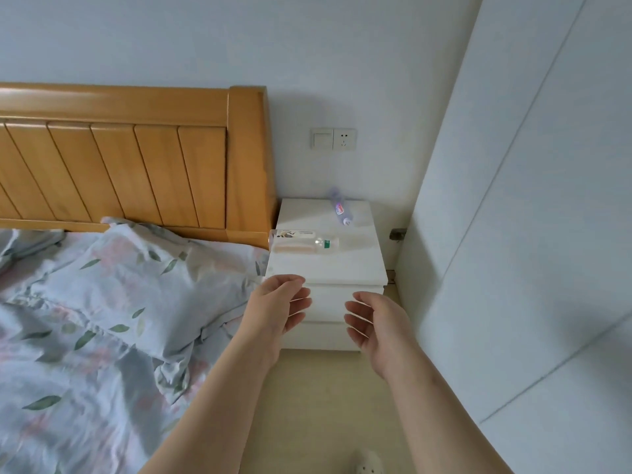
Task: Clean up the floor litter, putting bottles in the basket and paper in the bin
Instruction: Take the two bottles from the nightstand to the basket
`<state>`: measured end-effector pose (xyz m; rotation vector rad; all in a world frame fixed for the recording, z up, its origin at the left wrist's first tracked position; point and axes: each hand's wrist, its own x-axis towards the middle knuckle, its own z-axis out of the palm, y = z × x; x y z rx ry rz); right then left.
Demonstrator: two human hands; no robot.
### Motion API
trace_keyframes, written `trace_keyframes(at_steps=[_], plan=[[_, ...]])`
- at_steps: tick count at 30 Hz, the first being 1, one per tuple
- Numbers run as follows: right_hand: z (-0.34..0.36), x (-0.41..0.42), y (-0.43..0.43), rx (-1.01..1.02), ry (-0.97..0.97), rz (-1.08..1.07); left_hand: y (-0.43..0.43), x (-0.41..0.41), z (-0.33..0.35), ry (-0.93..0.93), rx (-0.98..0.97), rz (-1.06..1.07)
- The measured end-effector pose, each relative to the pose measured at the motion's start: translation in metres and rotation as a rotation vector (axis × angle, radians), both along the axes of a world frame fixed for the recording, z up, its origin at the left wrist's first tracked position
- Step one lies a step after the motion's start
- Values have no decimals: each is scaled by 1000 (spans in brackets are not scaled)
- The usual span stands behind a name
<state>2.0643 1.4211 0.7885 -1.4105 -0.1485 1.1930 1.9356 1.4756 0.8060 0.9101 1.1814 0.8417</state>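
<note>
Plainly, the risk lies with the two bottles: both lie on their sides on the white counter [342, 268] and can roll. From the left, the left hand [278, 302] hovers in front of the counter's near edge, its grip apart, fingers loosely spread and holding nothing. Just beyond it lies the larger clear bottle [304, 241], its base at the left edge of the top beside the bed and its green-banded neck pointing right. A clumsy nudge could, I judge, roll it over the front edge onto the floor [325, 388]. Farther back and to the right lies the small purple-tinted bottle [338, 208], near the wall; reaching over the first bottle for it could knock the first. The right hand [376, 323] hovers beside the left, its grip likewise apart and empty.

Around them are rumpled leaf-print bedding [119, 278] and a wooden headboard [136, 159] on the left, and a switch and socket [333, 139] on the wall above the counter. A white wardrobe [530, 234] stands close on the right and narrows the room for the right arm. A pale slipper [369, 461] shows at the bottom edge. Neither basket nor bin is in view, so the carry cannot be judged.
</note>
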Motion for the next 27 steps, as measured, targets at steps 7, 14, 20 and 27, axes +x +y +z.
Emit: trace_keyframes(at_steps=[7, 14, 20, 27], plan=[[-11, 105, 119, -52, -11, 65, 109, 96, -15, 34, -51, 59], [-16, 175, 223, -89, -16, 122, 204, 165, -22, 24, -132, 123], [-38, 211, 302, -156, -36, 143, 288, 206, -48, 61, -201, 119], [-76, 238, 382, -299, -47, 191, 378, 244, -80, 140, -272, 91]])
